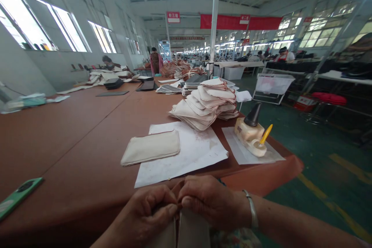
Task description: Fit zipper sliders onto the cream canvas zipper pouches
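My left hand (151, 207) and my right hand (207, 199) meet at the table's near edge, fingers pinched together on the top edge of a cream fabric piece (190, 230) that hangs below them. A silver bracelet (251, 209) circles my right wrist. Just beyond my hands lies a white paper sheet (192, 153) with a folded cream fabric pouch (151, 148) resting on its left side. Farther back stands a stack of cream fabric pieces (207, 106).
A glue pot with a black cone top and a yellow-handled brush (253, 133) sits on paper at the table's right edge. A green phone (17, 195) lies at the left. The long brown table (72, 139) runs back to more stacks. Other workers stand far off.
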`<state>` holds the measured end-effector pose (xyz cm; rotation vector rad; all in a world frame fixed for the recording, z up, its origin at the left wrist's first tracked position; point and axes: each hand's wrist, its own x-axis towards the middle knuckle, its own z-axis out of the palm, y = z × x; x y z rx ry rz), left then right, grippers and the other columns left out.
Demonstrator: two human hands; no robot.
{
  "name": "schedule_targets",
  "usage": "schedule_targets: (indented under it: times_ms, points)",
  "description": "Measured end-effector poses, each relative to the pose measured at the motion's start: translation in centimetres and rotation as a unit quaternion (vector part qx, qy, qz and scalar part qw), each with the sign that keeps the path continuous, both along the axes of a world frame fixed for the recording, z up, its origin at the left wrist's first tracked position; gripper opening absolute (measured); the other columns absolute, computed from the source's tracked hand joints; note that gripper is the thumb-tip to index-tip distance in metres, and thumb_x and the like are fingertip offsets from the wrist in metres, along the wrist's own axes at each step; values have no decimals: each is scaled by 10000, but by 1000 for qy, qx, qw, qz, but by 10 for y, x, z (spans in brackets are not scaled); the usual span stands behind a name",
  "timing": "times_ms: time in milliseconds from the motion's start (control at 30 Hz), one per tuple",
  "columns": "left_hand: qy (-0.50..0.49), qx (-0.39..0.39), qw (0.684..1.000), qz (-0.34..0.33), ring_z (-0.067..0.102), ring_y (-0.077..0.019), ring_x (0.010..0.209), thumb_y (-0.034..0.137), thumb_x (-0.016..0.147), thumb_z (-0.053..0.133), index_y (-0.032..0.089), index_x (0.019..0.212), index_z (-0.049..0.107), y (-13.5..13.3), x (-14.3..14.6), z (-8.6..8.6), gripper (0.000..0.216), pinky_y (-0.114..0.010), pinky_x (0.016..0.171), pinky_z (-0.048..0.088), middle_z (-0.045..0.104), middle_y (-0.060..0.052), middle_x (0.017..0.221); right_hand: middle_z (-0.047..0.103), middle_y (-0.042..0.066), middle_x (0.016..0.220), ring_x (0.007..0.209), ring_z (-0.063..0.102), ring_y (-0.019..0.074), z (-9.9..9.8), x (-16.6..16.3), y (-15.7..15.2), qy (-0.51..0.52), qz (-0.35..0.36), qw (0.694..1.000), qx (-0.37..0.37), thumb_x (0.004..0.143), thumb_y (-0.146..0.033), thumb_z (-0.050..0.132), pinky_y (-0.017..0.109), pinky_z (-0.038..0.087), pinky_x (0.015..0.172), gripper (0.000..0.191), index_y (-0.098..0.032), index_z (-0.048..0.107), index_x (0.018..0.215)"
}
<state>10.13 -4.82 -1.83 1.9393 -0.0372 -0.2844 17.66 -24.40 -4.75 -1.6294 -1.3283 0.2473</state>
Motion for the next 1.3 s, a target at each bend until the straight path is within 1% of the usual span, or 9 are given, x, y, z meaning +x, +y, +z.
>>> schedule_targets:
  times_ms: [133,333,433,567,700,833,933,1133,1300]
  points:
    - [-58,78,995,-12,522,-157,683,432,828,657,150,704,634,7,2,6,309,-218,627,409,627,-21,715,558,10,751,661,477,106,5,11,6,120,19,991,-58,939,-380,523,193,399,601,286,-146,567,781]
    - [82,-70,993,-56,485,-147,756,433,721,784,146,990,618,35,-6,10,428,-201,610,372,612,-6,862,570,8,696,596,442,85,-5,24,8,251,31,966,-50,881,-456,623,181,324,520,370,-95,675,821]
    - [81,-93,992,-35,464,-144,758,436,753,753,133,983,613,38,-8,5,405,-209,623,364,590,-11,852,561,3,678,596,439,86,-9,25,9,291,38,955,-50,858,-492,650,186,324,528,406,-88,689,829]
    - [58,-71,995,33,414,-121,677,406,772,720,126,849,603,26,-9,-1,313,-203,576,334,535,12,740,543,1,668,607,426,89,-13,21,11,299,34,953,-36,852,-496,655,190,325,543,420,-79,702,836]
    - [7,2,997,72,401,-113,627,365,786,694,141,744,585,12,-9,-5,252,-199,543,333,508,23,671,538,4,671,609,412,87,-16,19,13,310,32,950,-34,861,-470,653,194,313,550,404,-71,709,850]
    - [-93,122,987,58,419,-119,608,383,819,661,159,682,564,11,-12,-11,280,-202,544,355,494,19,640,527,2,679,619,403,91,-23,17,14,342,20,939,-39,840,-503,667,200,319,563,426,-79,706,837]
    - [-122,181,975,46,434,-119,586,362,845,622,165,648,563,13,-13,-13,285,-202,535,355,526,14,622,528,2,688,613,395,88,-27,15,15,347,15,936,-47,835,-528,663,199,317,559,446,-85,704,849]
    - [-97,223,970,5,508,-131,621,321,847,630,171,713,629,14,-5,-9,201,-199,556,367,610,12,659,545,2,672,602,405,83,-23,14,14,358,13,933,-31,833,-521,669,196,306,553,442,-81,700,823]
    - [-146,278,948,-45,563,-139,664,255,887,575,188,711,563,14,-2,-9,189,-210,607,383,649,2,729,484,-24,624,571,349,66,-17,12,15,389,10,920,-42,824,-510,674,192,274,525,437,-81,675,745]
